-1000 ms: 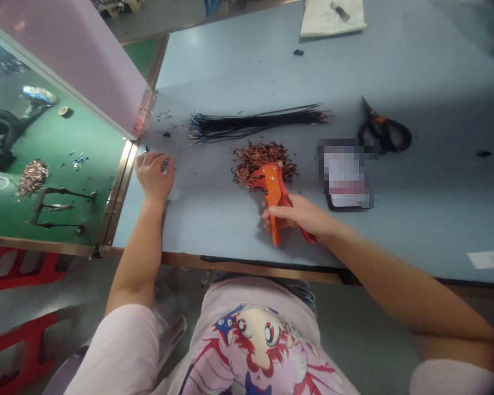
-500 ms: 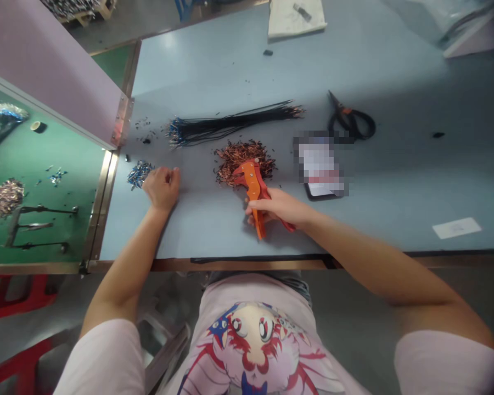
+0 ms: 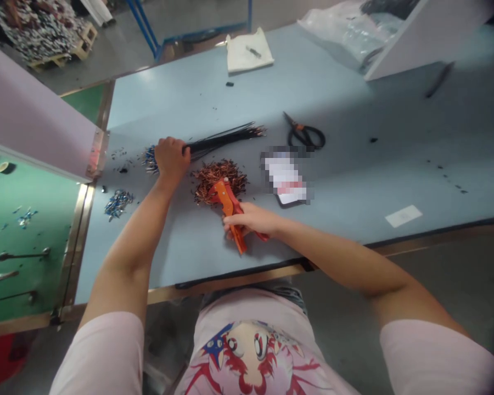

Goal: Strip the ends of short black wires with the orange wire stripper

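The left hand (image 3: 172,159) is closed in a fist around a bundle of thin black insulated wires (image 3: 226,139), near their blue-tipped ends. The bundle lies across a pale blue desk (image 3: 333,181), its far ends fanning out to the right. The right hand (image 3: 249,219) curls around the red-and-orange handles of an orange wire stripper (image 3: 229,204), whose head touches a heap of short copper-coloured wire clippings (image 3: 219,181). Black-handled scissors (image 3: 307,137) lie beyond the heap, and a small scatter of blue metal terminals (image 3: 118,202) sits to the left of the left arm. A firm hold close to the tips seems best for keeping these thin wires together; a looser one could let them spread and catch in the clippings.
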A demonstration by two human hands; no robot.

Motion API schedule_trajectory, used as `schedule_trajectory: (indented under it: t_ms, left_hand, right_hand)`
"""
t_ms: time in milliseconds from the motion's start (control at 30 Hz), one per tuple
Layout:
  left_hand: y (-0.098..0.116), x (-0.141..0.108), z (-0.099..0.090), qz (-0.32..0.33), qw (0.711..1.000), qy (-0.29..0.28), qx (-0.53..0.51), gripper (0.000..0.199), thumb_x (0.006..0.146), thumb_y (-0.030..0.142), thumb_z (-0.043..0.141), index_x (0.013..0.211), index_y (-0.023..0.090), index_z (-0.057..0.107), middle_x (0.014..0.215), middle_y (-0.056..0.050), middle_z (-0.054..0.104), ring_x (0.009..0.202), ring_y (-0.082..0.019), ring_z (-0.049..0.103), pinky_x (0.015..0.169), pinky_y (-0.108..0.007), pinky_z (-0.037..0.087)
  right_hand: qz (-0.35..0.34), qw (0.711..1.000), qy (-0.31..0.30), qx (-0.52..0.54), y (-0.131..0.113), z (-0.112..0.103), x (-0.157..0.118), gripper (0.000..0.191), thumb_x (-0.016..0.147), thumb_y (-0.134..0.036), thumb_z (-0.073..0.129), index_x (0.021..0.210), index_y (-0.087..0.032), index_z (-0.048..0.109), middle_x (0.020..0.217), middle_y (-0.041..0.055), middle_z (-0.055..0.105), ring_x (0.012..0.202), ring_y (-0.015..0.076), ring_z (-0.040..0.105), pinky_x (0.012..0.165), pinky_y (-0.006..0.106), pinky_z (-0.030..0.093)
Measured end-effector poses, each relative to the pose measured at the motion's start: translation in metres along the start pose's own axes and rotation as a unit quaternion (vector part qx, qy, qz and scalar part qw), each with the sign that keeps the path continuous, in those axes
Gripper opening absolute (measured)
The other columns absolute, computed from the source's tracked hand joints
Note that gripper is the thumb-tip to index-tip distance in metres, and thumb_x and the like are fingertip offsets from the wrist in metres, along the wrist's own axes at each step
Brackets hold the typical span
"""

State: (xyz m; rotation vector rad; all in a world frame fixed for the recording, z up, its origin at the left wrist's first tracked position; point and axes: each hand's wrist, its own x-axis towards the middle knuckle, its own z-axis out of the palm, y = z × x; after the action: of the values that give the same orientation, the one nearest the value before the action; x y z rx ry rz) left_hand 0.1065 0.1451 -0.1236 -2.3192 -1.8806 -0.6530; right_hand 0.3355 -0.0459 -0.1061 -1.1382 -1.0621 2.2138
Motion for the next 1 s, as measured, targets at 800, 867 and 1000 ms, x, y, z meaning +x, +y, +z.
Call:
schedule_trajectory:
  t_ms: [800,867,1000]
  left_hand:
    - [0.012,-0.003,0.0,-0.052,0.971,0.179,-0.15,0.019,0.095,0.033,0.043,0.096,0.023,0.059,0.097,-0.008,0.064,0.092,-0.023,0.062,0.087,-0.039,0.051]
    - [0.018,-0.005,-0.001,-0.032,0.974,0.179,-0.134,0.02,0.096,0.033,0.042,0.095,0.024,0.059,0.096,-0.008,0.063,0.091,-0.023,0.061,0.086,-0.041,0.052]
    - [0.021,-0.007,-0.003,0.02,0.978,0.171,-0.115,0.022,0.098,0.034,0.041,0.091,0.023,0.059,0.093,-0.011,0.062,0.097,-0.027,0.059,0.092,-0.048,0.047]
  right_hand:
    - [0.013,0.999,-0.033,0.031,0.004,-0.005,0.005,0.01,0.087,-0.019,0.063,0.09,-0.016,0.053,0.078,0.0001,0.066,0.061,0.0115,0.069,0.055,0.022,0.056]
    - [0.013,0.999,-0.037,0.031,0.003,-0.006,0.004,0.01,0.088,-0.02,0.062,0.089,-0.016,0.053,0.077,0.0005,0.066,0.06,0.0114,0.068,0.054,0.021,0.055]
    - [0.016,0.999,-0.035,0.019,0.001,-0.004,0.002,0.009,0.089,-0.017,0.061,0.087,-0.016,0.053,0.074,0.0007,0.066,0.062,0.0112,0.069,0.056,0.02,0.055]
